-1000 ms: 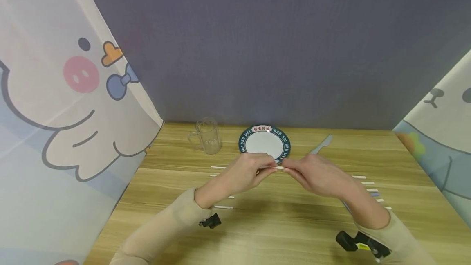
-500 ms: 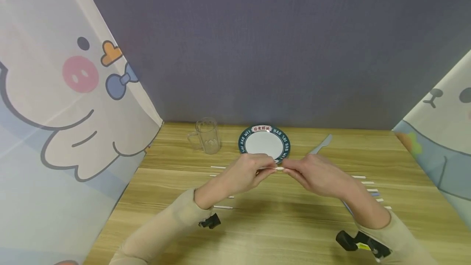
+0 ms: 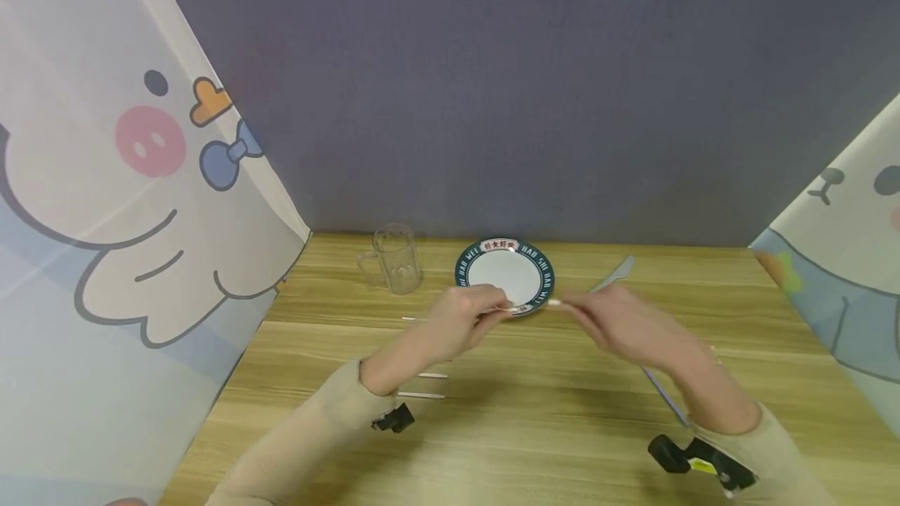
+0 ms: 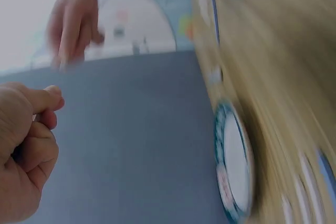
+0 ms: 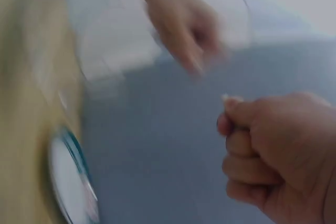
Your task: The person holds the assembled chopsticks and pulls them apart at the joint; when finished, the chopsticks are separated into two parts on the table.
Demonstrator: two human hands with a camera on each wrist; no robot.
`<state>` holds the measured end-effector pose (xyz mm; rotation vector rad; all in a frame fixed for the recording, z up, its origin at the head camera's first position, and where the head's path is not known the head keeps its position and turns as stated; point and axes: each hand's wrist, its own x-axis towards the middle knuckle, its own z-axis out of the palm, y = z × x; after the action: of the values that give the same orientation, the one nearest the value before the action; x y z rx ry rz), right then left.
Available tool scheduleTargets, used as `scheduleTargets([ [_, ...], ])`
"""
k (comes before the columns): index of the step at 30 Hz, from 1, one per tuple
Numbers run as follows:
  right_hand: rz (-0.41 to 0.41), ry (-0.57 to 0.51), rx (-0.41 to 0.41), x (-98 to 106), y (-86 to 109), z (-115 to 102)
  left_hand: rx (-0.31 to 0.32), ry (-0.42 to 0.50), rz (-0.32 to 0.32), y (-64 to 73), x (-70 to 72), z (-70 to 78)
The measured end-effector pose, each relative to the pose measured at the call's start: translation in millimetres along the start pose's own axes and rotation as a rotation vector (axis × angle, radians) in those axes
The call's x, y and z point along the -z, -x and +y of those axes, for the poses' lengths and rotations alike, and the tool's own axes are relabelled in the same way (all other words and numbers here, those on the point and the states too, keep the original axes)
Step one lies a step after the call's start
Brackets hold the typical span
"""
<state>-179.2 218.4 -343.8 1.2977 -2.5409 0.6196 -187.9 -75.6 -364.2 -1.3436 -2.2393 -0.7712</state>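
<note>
Above the plate's near rim, both hands are held up off the table, a short gap between their fingertips. My left hand (image 3: 457, 322) pinches a thin white stick (image 3: 509, 309), mostly hidden by the fingers. Between thumb and forefinger, my right hand (image 3: 626, 326) grips another white piece; only its short white tip (image 3: 555, 302) pokes out toward the left hand. That tip also shows as a pale speck (image 5: 226, 97) in the right wrist view. Whether the two pieces are halves of one stick I cannot tell. Both wrist views are blurred.
Behind the hands lies a green-rimmed plate (image 3: 462, 265), with a clear glass mug (image 3: 402, 262) to its left and a pale knife (image 3: 615, 273) to its right. White sticks (image 3: 422, 395) lie by the left forearm. A blue stick (image 3: 664, 395) lies beside the right forearm.
The hands were joined at a white piece between their fingertips. Now they have come apart, left hand leftward, right hand rightward, both slightly up in the head view, each with white showing.
</note>
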Motion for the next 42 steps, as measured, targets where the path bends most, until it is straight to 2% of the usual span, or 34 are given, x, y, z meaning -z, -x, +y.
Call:
scheduleTargets([
  [3,0.068,0.021,-0.061,16.7,15.5,11.5,0.068,0.005,0.071,12.9,13.1,-12.6],
  [5,0.078,0.031,-0.067,23.8,24.7,17.6,0.094,0.030,0.089,19.7,19.5,-17.7],
  [7,0.069,0.040,-0.066,25.9,32.2,21.9,0.095,0.052,0.066,25.0,21.8,-20.1],
  [12,0.032,0.018,-0.123,23.2,52.8,28.6,0.087,0.068,0.000,43.7,19.5,-24.8],
  [15,0.011,-0.023,-0.164,23.0,67.8,35.9,0.110,0.080,-0.011,56.6,19.7,-28.1],
  [18,0.025,-0.015,-0.176,21.1,84.5,47.1,0.132,0.091,-0.031,67.8,21.0,-30.2],
  [21,0.062,0.047,-0.160,16.7,103.0,61.1,0.153,0.084,-0.099,77.9,22.0,-30.3],
  [24,0.082,0.119,-0.157,12.2,123.7,73.9,0.178,0.075,-0.206,88.5,22.4,-29.3],
  [28,0.094,0.141,-0.168,8.1,150.8,88.6,0.238,0.094,-0.342,103.5,21.6,-27.5],
  [33,0.100,0.145,-0.176,1.4,183.6,100.9,0.290,0.154,-0.472,121.4,13.6,-27.8],
  [38,0.046,0.060,-0.138,-4.8,209.1,104.5,0.310,0.175,-0.539,132.6,6.3,-26.1],
  [42,-0.010,-0.070,-0.121,-9.4,221.9,105.1,0.318,0.109,-0.552,137.3,1.6,-24.5],
])
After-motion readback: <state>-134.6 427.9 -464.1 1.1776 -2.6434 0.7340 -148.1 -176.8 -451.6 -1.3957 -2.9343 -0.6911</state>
